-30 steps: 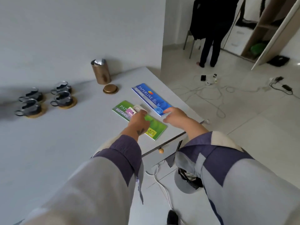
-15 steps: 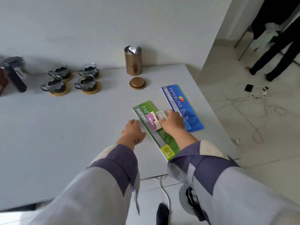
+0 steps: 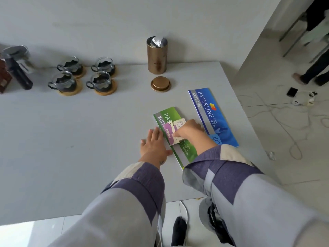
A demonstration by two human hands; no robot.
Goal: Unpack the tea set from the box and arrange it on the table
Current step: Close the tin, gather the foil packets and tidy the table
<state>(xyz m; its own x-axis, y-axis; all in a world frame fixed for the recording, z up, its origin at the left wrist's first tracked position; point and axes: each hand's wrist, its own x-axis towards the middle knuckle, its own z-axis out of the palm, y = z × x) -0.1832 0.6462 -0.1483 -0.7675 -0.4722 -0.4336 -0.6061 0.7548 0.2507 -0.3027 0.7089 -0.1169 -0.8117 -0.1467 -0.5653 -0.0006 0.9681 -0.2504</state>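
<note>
Long sleeves on both arms: pale grey fabric, purple-blue colour-block panels, cream patch near each cuff. Small dark tattoo on the wrist behind left hand (image 3: 154, 147). Right hand (image 3: 191, 131) bare, no rings visible.

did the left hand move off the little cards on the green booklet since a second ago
Yes. The left hand has slid left off the green booklet onto the table; the right hand now holds the cards.
</note>
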